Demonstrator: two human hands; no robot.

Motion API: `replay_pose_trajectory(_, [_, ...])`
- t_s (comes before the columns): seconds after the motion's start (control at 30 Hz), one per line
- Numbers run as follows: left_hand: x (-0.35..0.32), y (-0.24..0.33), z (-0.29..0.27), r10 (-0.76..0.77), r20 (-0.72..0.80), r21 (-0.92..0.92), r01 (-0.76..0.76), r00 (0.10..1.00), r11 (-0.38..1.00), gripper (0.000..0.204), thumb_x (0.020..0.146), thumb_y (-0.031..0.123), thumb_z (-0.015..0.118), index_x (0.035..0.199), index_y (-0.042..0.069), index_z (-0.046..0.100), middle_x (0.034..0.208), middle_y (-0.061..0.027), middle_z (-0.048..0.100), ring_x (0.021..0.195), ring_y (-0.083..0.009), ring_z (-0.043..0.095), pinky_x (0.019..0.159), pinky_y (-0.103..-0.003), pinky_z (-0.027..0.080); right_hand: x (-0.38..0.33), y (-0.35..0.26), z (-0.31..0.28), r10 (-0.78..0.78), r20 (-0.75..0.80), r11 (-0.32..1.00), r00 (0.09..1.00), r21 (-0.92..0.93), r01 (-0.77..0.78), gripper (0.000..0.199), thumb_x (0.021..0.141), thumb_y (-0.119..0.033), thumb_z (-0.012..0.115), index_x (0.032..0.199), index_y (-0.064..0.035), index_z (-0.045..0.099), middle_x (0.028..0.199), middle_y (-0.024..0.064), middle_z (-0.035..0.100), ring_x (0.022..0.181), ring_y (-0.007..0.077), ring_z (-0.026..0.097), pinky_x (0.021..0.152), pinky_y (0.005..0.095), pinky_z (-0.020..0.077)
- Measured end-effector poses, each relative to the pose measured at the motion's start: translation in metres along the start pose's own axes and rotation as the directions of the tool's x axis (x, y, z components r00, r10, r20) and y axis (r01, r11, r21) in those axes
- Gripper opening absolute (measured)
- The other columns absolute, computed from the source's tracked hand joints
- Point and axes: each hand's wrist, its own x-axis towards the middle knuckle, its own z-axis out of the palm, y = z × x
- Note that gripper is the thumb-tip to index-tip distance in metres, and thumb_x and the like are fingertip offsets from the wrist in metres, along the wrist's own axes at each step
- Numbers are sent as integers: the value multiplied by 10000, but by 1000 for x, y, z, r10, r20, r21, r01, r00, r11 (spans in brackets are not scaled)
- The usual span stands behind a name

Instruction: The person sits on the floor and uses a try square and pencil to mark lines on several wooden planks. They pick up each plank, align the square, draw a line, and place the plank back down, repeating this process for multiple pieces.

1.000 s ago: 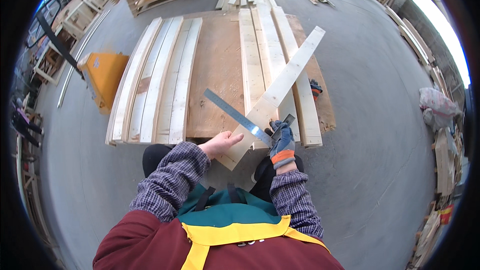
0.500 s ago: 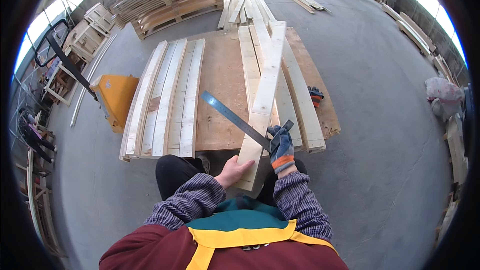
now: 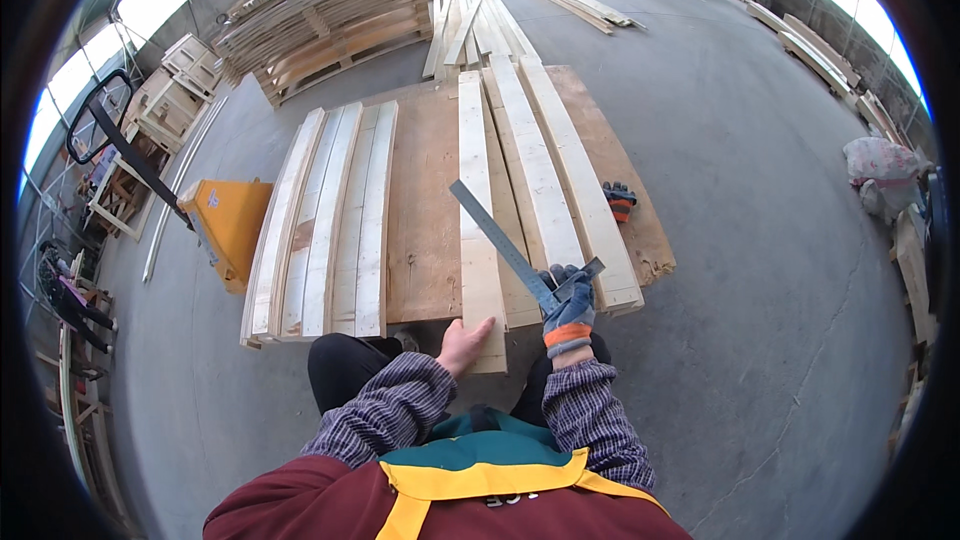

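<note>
My bare left hand (image 3: 464, 345) is closed round the near end of a long pale wooden board (image 3: 478, 210). That board lies lengthwise at the left side of the right-hand group of boards, its near end sticking out past the others toward me. In my gloved right hand (image 3: 570, 302) is a metal try square (image 3: 500, 237), gripped near its corner. Its long blade slants up and left over the held board; the short arm points up and right. Beside the right hand are more boards (image 3: 590, 205) of the same group. All rest on a brown plywood sheet (image 3: 420, 230).
A second group of boards (image 3: 330, 220) lies on the plywood's left. An orange-and-grey glove (image 3: 620, 202) sits at its right edge. Left of it stands a yellow pallet truck (image 3: 232, 225). Stacked boards (image 3: 330, 30) and loose planks (image 3: 485, 25) lie beyond; a filled sack (image 3: 882, 175) is far right.
The held board has swung from a slant across the other boards to lying alongside them, its far end moving left. The try square has shifted slightly right with my right hand.
</note>
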Motion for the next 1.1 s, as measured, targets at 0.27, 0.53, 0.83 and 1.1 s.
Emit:
replay_pose_trajectory(0.27, [72, 56, 21, -67, 5, 374, 60, 998, 925, 659, 837, 477, 700, 1146, -96, 594, 1062, -250, 664, 979, -325, 660, 846, -390, 519, -7, -8, 6, -8, -4, 998, 1000, 56, 8, 422, 917, -385, 619, 1169, -55, 548, 1094, 141, 638, 978, 329, 644, 921, 470, 517])
replay_pose_trajectory(0.53, [67, -3, 5, 106, 345, 332, -227, 932, 916, 724, 883, 460, 628, 1337, -79, 464, 1303, -308, 517, 1252, -398, 483, 1063, -415, 383, -4, -9, 8, -14, -69, 999, 998, 31, 17, 383, 942, -377, 596, 1142, -50, 581, 1116, 134, 647, 1008, 275, 640, 944, 439, 526])
replay_pose_trajectory(0.83, [96, 48, -163, 178, 124, 552, -217, 976, 805, 558, 909, 325, 653, 1323, -20, 507, 1283, -224, 571, 1145, -303, 578, 971, -372, 459, -8, -11, 5, 45, 12, 997, 999, -62, -44, 409, 954, -418, 567, 1188, -83, 580, 1152, 120, 650, 1058, 265, 626, 1003, 434, 489])
replay_pose_trajectory(1.1, [47, -57, -351, 187, -574, 668, 324, 797, 670, 679, 822, 431, 704, 1298, -13, 512, 1246, -235, 552, 1192, -360, 503, 1037, -413, 390, -9, -8, 16, 70, 31, 980, 997, -191, -63, 425, 951, -420, 573, 1211, -83, 566, 1146, 101, 653, 1043, 243, 632, 975, 422, 514])
